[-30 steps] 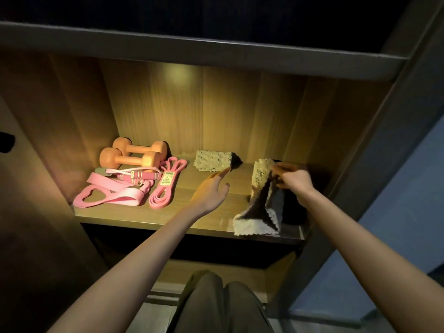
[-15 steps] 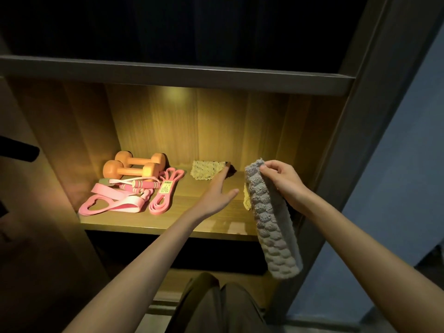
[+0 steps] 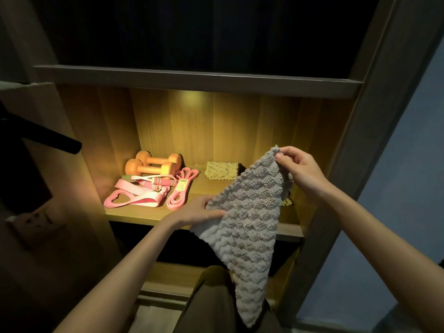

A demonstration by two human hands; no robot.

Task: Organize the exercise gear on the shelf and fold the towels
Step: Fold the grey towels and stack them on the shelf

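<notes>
Lit wooden shelf [image 3: 134, 212], grey towel [image 3: 247, 219] now spread open in front of it
Half a second ago the towel hung as a strip from the right hand [image 3: 300, 171] alone; now the left hand [image 3: 194, 212] pinches its lower corner and the right its top corner, so folding looks ready to begin. One folded towel [image 3: 222, 170] sits at the shelf's back. Cloth hides the shelf's right end; a pale scrap [image 3: 287, 201] peeping out there is unreadable

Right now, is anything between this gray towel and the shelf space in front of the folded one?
Nothing visible does. The gray towel hangs before the shelf; the pink bands lie left of that space, though the cloth hides the shelf's right end.
</notes>
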